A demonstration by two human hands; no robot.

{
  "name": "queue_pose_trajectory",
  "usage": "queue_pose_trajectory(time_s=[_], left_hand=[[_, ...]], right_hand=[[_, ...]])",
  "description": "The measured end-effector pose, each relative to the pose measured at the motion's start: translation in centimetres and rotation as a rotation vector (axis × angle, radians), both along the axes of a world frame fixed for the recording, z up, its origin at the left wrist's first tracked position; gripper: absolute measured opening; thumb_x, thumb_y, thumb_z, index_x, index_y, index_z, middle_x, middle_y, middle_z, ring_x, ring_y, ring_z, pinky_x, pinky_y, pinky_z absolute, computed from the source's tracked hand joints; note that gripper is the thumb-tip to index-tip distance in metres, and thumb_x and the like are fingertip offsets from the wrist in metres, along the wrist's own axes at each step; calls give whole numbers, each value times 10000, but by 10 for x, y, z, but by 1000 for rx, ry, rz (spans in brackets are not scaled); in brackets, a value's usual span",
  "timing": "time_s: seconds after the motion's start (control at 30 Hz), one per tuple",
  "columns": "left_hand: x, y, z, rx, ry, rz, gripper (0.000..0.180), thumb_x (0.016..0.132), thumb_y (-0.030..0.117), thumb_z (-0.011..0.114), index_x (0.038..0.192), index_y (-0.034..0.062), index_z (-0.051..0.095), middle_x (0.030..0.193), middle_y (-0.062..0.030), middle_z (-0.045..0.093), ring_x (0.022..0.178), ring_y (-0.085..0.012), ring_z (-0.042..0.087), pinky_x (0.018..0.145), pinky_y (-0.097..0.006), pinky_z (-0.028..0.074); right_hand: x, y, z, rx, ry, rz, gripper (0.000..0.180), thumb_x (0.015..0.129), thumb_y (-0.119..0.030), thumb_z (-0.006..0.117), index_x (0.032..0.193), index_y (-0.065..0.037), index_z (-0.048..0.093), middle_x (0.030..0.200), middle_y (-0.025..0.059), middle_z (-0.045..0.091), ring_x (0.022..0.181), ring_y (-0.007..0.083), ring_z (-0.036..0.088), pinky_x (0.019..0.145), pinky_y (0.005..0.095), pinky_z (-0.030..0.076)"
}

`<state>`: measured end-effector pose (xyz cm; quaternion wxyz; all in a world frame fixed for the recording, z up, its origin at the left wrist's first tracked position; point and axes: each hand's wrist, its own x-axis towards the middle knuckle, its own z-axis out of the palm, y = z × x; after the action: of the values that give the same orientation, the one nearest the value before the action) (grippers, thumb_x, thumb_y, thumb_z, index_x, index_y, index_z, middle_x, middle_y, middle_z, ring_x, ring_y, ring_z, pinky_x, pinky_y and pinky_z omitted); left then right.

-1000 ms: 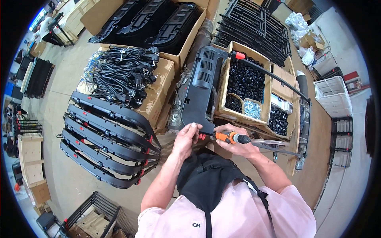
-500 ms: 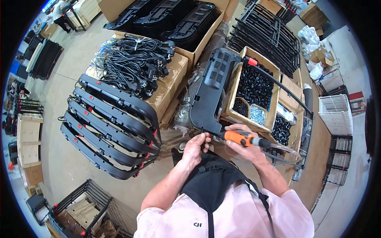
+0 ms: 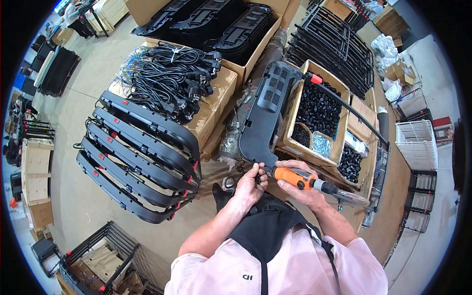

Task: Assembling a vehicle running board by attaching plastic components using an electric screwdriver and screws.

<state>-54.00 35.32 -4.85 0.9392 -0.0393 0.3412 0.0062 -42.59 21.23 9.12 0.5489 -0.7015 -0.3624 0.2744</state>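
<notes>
My right hand [image 3: 300,189] is wrapped round an orange power screwdriver [image 3: 290,177], whose narrow tip points left at the near end of a black plastic housing [image 3: 260,118]. A clear hose [image 3: 351,197] trails from the tool's rear. Right beside the tip, my left hand [image 3: 250,187] is closed in a pinch at the housing's near edge; small dark bits show among its fingers, too small to name. The housing has vent slots at its far end and lies left of a wooden tray [image 3: 290,123]. From its far end a black metal tube [image 3: 351,108] with a red piece runs rightward.
The tray holds black knobs [image 3: 317,110] and silver screws [image 3: 321,144]. Left stand several curved black frames [image 3: 137,147]; behind them, power cords [image 3: 169,78] lie on a carton [image 3: 216,113]. Stacked black tube frames [image 3: 334,44] stand at the far right, a white crate [image 3: 415,145] beyond.
My left hand has shifted slightly right, closer to the screwdriver's tip. The screwdriver has turned a little and now lies close beside the left fingertips. The whole view has shifted slightly.
</notes>
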Motion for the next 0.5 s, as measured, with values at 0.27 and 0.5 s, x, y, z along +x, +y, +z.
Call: queue_pose_trajectory(time_s=[0.27, 0.5], left_hand=[[-1, -8, 7, 91, 64, -20, 304, 1137, 347, 511, 1181, 76, 641, 913, -10, 647, 783, -157, 616, 706, -309, 543], [-14, -6, 3, 223, 50, -183, 342, 1149, 337, 471, 1208, 48, 645, 1040, -48, 708, 866, -179, 699, 760, -309, 608]], right_hand=[[-4, 13, 0, -55, -15, -9, 498, 891, -19, 797, 1346, -30, 596, 1330, 157, 692, 1231, 234, 661, 1076, 405, 530], [-1, 40, -4, -156, -7, -17, 446, 917, -20, 782, 1333, -40, 622, 1276, 122, 705, 1094, 171, 706, 966, 329, 578]])
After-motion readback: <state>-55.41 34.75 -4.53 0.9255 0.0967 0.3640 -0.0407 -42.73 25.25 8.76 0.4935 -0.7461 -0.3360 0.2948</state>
